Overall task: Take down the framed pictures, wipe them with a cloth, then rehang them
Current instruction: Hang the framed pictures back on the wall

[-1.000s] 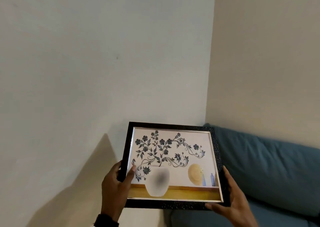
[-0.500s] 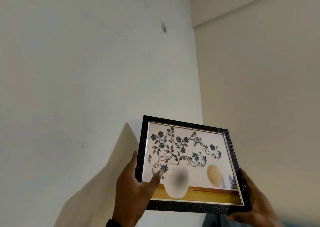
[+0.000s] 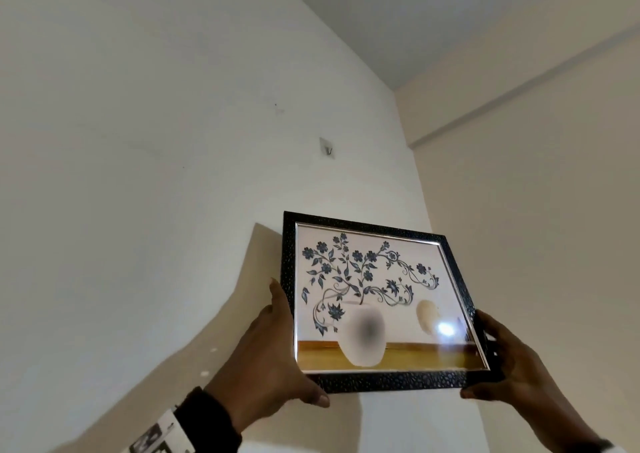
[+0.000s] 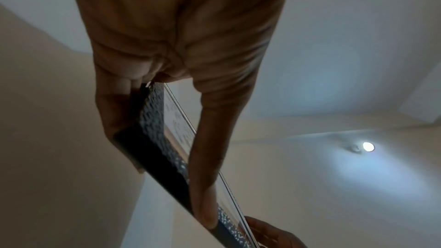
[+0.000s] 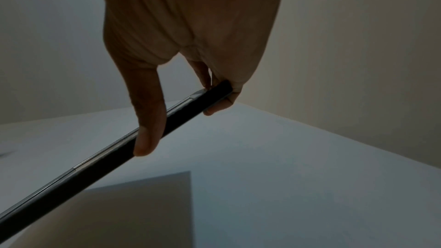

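Gripping 1 framed picture at lower centre, 2 hands clamp its sides: the left hand wraps the lower-left corner, the right hand pinches the right edge. Beyond, upper centre, 1 hook sits on the wall.

We have raised the framed picture higher up the wall, and the wall hook has come into view above it
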